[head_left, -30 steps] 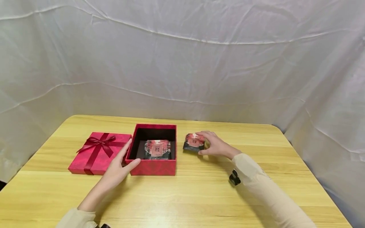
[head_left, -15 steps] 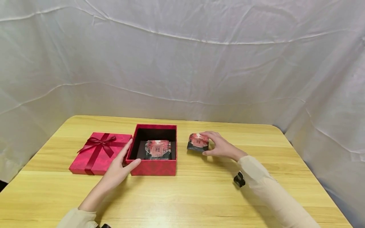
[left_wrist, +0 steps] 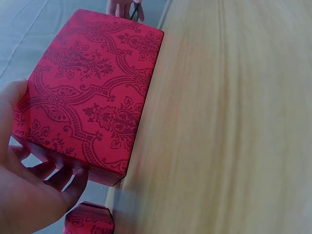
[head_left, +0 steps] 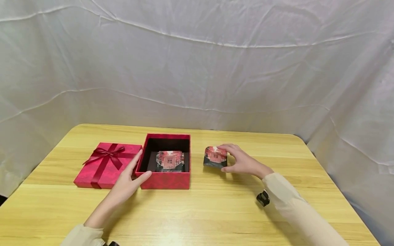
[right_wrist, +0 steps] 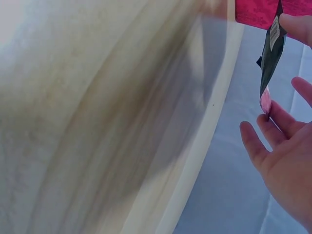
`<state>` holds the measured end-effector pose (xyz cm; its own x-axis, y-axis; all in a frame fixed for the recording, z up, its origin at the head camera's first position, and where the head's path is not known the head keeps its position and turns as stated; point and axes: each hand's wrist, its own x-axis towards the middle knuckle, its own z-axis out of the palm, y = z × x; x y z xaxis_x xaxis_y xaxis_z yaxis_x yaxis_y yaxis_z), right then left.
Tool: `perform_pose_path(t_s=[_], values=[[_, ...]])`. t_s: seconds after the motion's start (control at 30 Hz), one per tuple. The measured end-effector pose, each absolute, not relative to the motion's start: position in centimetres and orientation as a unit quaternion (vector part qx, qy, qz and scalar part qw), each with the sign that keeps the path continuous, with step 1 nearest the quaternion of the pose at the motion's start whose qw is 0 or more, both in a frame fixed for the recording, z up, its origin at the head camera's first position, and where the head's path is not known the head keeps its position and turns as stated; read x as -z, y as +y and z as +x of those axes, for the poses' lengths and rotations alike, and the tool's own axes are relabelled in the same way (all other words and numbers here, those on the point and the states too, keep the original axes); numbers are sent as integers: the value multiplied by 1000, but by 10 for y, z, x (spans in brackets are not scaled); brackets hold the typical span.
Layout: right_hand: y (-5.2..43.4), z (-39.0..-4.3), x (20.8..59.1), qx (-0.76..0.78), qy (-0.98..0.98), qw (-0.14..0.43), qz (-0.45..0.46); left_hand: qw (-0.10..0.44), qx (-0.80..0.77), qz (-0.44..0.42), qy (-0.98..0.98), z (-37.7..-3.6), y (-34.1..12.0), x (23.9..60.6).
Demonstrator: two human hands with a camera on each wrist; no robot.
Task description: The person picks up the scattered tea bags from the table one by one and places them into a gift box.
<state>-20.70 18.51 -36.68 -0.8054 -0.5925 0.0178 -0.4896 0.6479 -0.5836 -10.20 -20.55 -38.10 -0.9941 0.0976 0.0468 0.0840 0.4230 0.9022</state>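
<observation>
My left hand [head_left: 124,186] rests at the near left corner of an uncovered red patterned gift box [head_left: 166,180]. In the left wrist view its fingers [left_wrist: 73,187] touch the box's side, and the thumb lies at the rim. Inside the dark interior lies a printed packet [head_left: 170,162] with a pink label. To the right, my right hand [head_left: 243,162] pinches a matching packet [head_left: 215,157] between thumb and fingers, just above the table. In the right wrist view this packet [right_wrist: 274,48] appears edge-on, its dark back and a barcode sticker showing.
Left of the box lies its red lid [head_left: 107,165] with a dark red ribbon bow, close against the box. Everything stands on a light wooden table [head_left: 197,218]. A pale curtain [head_left: 197,68] hangs behind and around it.
My right hand has shifted slightly right and a little nearer with the packet in its grip. The left hand, box and lid have stayed in place.
</observation>
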Motion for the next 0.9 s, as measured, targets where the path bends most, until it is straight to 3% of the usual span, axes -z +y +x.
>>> perform_pose_path(t_s=[0.9], values=[[176,-174,333,303,884,58,-352,3,-524,55,850,-101,-206,380]])
